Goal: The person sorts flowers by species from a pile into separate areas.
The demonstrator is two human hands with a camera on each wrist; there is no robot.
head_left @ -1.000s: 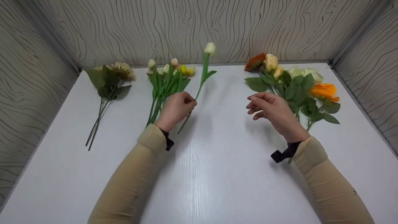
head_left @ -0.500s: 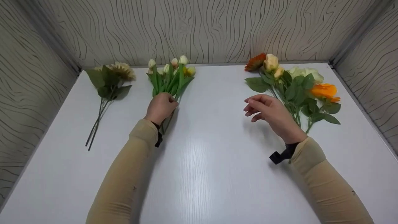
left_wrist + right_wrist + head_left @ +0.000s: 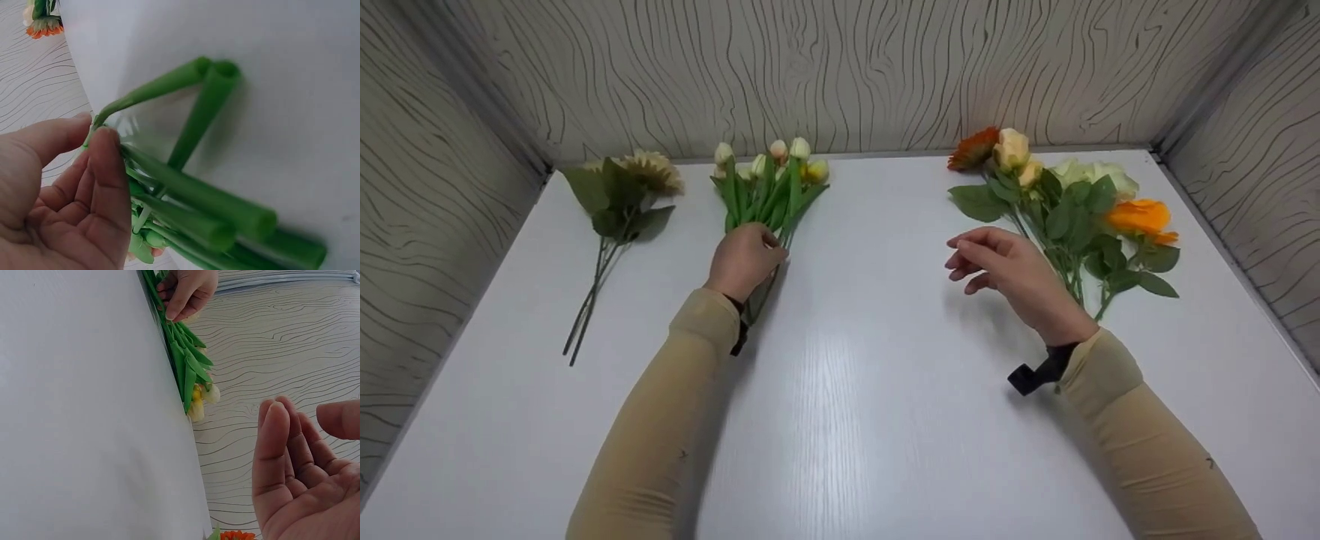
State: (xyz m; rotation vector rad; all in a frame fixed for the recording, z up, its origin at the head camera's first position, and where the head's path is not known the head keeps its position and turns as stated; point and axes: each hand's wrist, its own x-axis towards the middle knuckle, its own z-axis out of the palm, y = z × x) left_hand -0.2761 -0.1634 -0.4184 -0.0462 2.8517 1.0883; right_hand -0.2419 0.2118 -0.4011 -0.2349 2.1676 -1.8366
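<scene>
My left hand is over the stems of a bunch of tulips with white, pink and yellow heads at the back left of the table. Between thumb and forefinger it pinches the green stem of a tulip whose white head lies among the others. More hollow stem ends spread out under the fingers in the left wrist view. My right hand hovers over the table on the right, fingers loosely bent and thumb apart, holding nothing. Leafy flowers lie just beyond it.
Two cream flowers with dark stems lie at the far left of the white table. At the right are a rust-red flower, peach roses, pale green blooms and an orange flower. Patterned walls enclose the back and sides.
My left hand has moved left with the single white tulip, bringing it down onto the tulip bunch, and has stayed there for the last half second. The right hand has barely shifted.
</scene>
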